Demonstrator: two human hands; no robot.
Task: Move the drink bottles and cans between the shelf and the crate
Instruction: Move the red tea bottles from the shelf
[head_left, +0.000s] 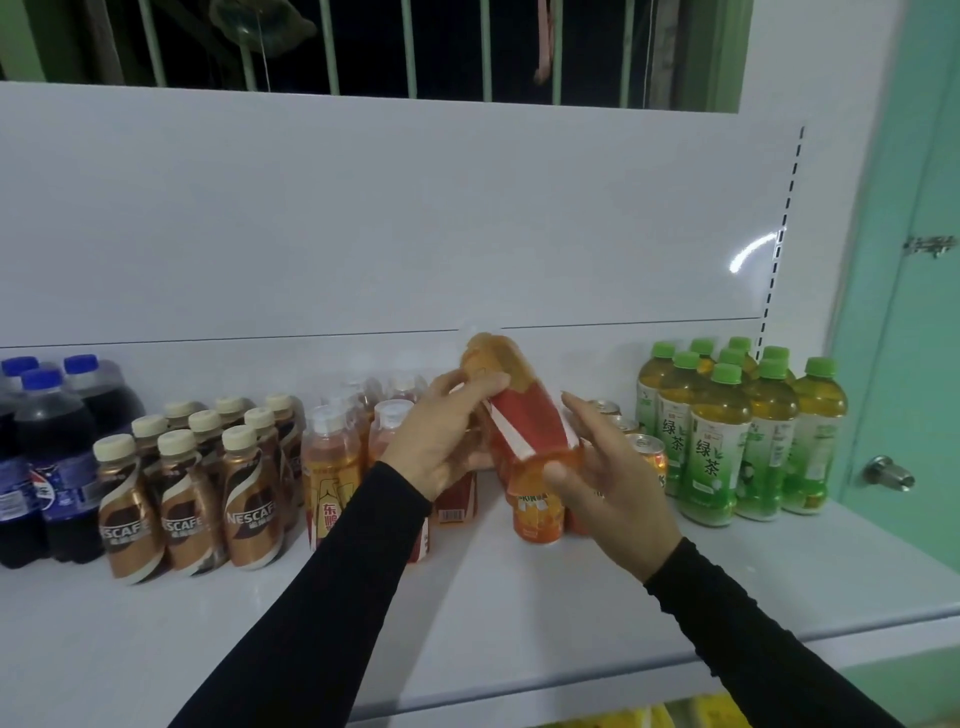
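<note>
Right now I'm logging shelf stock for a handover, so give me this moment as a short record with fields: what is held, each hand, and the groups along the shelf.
held item: red-label bottle, tilted above the shelf
left hand: grips the bottle's upper part
right hand: fingers at the bottle's base
shelf far left: blue-cap cola bottles
left of centre: Nescafe bottles
centre: orange drink bottles
behind the hands: orange cans
right: green tea bottles

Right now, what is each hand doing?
Left hand: grips the red-labelled bottle, held tilted.
Right hand: holds the same bottle's base.
</note>
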